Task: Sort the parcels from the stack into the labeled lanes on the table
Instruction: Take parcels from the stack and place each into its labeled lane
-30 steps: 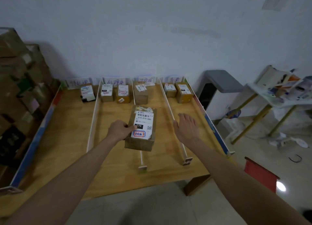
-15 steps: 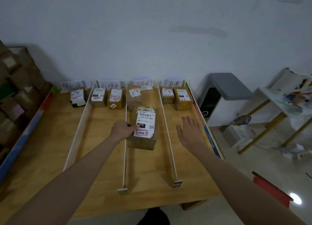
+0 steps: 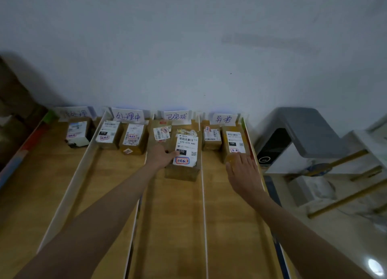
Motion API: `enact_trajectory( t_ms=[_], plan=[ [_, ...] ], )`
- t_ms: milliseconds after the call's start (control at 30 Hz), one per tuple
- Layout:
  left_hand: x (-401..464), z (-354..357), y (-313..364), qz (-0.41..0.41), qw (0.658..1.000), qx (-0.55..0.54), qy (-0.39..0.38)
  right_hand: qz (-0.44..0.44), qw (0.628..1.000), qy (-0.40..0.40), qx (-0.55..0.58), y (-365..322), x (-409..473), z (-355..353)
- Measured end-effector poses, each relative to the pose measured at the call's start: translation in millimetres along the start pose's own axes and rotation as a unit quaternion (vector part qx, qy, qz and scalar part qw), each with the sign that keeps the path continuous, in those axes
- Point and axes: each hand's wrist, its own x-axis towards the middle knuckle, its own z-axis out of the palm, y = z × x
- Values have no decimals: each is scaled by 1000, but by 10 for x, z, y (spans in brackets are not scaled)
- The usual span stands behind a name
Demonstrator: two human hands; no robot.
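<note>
My left hand [image 3: 159, 155] grips the left side of a cardboard parcel [image 3: 182, 155], thumb lying on its white shipping label [image 3: 186, 150], fingers curled round the edge. The parcel sits in the third lane from the left, far along the wooden table [image 3: 33, 197], just near of the handwritten lane sign [image 3: 177, 117] at the wall. A red-and-blue sticker [image 3: 181, 161] marks the near end of its label. Just left of it and farther back stands another brown parcel [image 3: 160, 132] in the same lane, touching or nearly touching mine; I cannot tell which.

My right hand [image 3: 243, 172] is spread flat, fingers straight and slightly apart, in the rightmost lane. Its fingertips [image 3: 239, 155] reach the near end of a yellowish parcel [image 3: 234, 144] there; whether they press it or only hover I cannot tell. A smaller box [image 3: 212, 138] stands just left of that one.

White divider strips [image 3: 202, 195] run from near to far between the lanes. The second lane holds two parcels [image 3: 121, 136] side by side at its far end, and the leftmost lane holds one small box [image 3: 78, 133]. A stack of cardboard boxes [image 3: 14, 109] rises at the far left, in shadow. Right of the table stands a grey-topped machine [image 3: 293, 136].
</note>
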Motion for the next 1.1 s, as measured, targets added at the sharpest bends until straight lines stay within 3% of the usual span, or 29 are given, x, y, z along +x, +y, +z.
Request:
enact_trajectory(
  t_ms=[167,367,767,933,1100],
  plan=[
    [702,135,146,-41,999,29,3,-11,1000,4,11,99,574,104],
    [1296,357,203,-78,995,63,4,-21,998,-50,-17,229,909,335],
    [1701,730,83,-111,989,93,15,29,996,-72,43,225,943,757],
    [1657,742,99,-80,990,115,14,23,996,-81,35,107,950,922],
    [1415,808,44,71,965,251,13,30,994,-98,41,31,955,981]
  ],
)
